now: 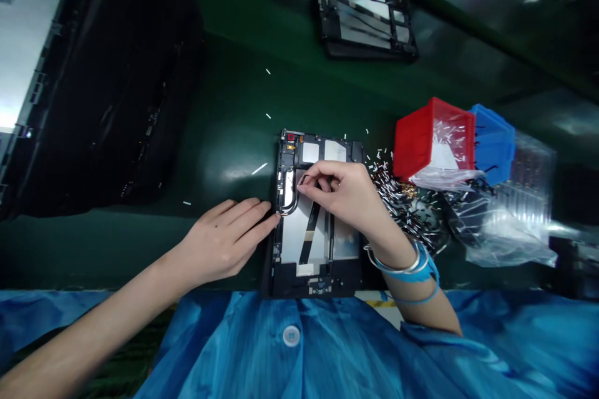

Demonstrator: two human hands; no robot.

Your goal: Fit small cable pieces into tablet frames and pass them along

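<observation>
Tablet frame (318,287) lies flat on the green bench (224,137), just ahead of the person's blue smock (290,340). Inner side's exposed, no cover on; flat black ribbon cable (311,230) & curved cable (291,204) already sit in it, silver panels (334,151) showing near top. L hand (224,243): grip open, fingertips (274,216) touching frame's left edge. R hand (341,193): grip closed on thin dark strip (304,179), held over frame; bracelets (397,265) on wrist. Further R, heap of small black & white parts (402,202) on bench. Red bin (421,140) holds white bits (449,131), clear bag (444,179) at its front edge; blue bin (496,143) just behind, contents can't tell. Second frame (365,15) up-bench.
</observation>
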